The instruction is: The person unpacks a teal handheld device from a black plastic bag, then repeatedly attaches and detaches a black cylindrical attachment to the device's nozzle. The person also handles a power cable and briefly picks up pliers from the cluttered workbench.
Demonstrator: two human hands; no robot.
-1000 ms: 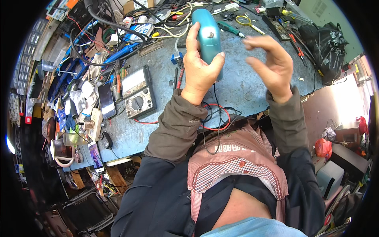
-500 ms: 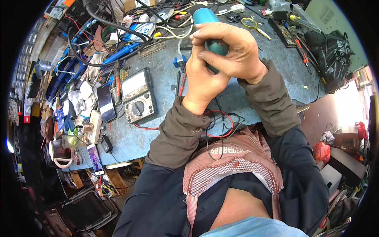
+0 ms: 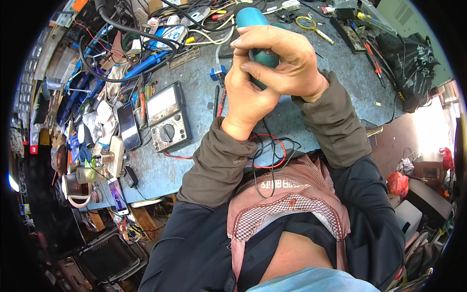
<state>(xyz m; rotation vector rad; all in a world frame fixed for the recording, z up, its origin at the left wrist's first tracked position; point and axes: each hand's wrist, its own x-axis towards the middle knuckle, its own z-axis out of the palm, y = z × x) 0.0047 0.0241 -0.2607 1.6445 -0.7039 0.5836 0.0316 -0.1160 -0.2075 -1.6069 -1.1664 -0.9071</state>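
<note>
Both of my hands are closed around a teal cylindrical thing with a rounded dark green part that shows between my fingers. Its exact kind is hidden by the grip. My left hand wraps it from the near left. From the right, the fingers of my right hand curl over its top, and the two hands touch. Close to my left wrist lie a red and a black test probe beside a small blue block. An analog multimeter rests on the bench to the left.
The worn blue bench carries a smartphone, a yellow-ringed magnifier, and red-handled tools. Cables and parts crowd the left and far sides. A black plastic bag sits at the right edge. Red and black leads loop near my apron.
The view has shifted very slightly. My hands keep the same hold on the teal thing, with hardly any movement.
</note>
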